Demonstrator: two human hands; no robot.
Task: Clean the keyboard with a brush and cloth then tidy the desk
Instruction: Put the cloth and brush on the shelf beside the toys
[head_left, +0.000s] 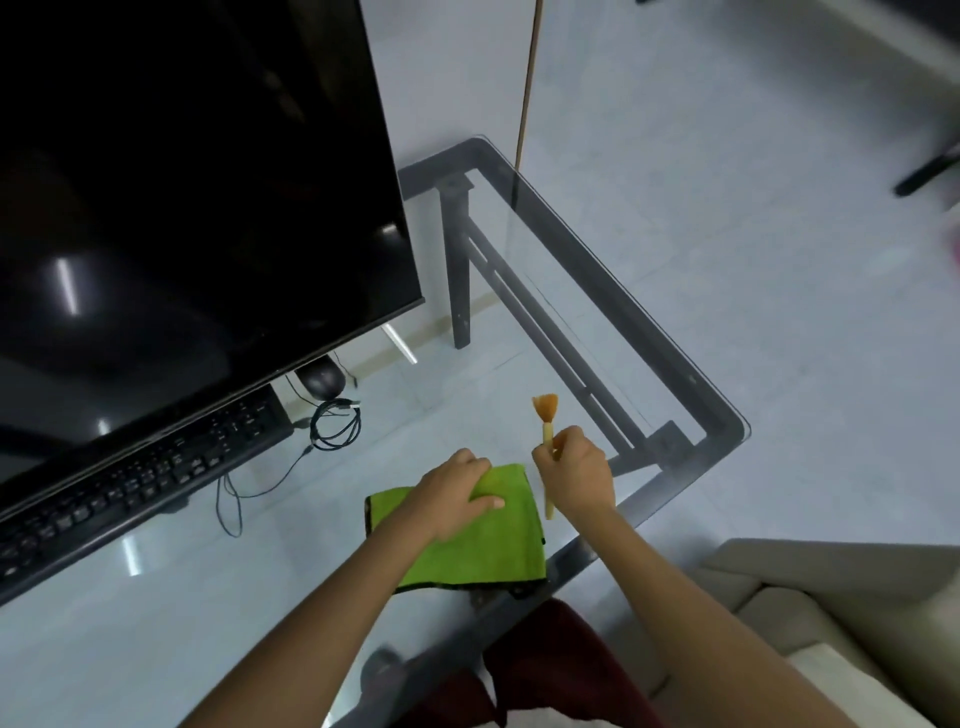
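1. Desk (691, 395): glass top on a dark frame, running from lower left to centre right of the frame.
2. Cloth (498, 545): green, folded flat, lower centre, near the desk's front edge.
3. Left hand (457, 499): lies on the cloth's upper left part, fingers loosely bent, thumb stretched along the fabric; it presses down, no pinch visible.
4. Right hand (576, 478): just right of the cloth, fingers curled round the brush (546, 441) handle.
5. Brush: upright in the frame, orange bristles fanned at the top, pale handle end showing below the hand, beside the cloth's right edge.
6. Keyboard (135, 483): black, left of frame, partly under the monitor (182, 182), well apart from both hands.
7. Monitor: dark screen, fills upper left.
8. Mouse (322, 379): black, below the monitor's lower right corner; coiled cable (335, 423) just beneath it.
9. No containers in view.
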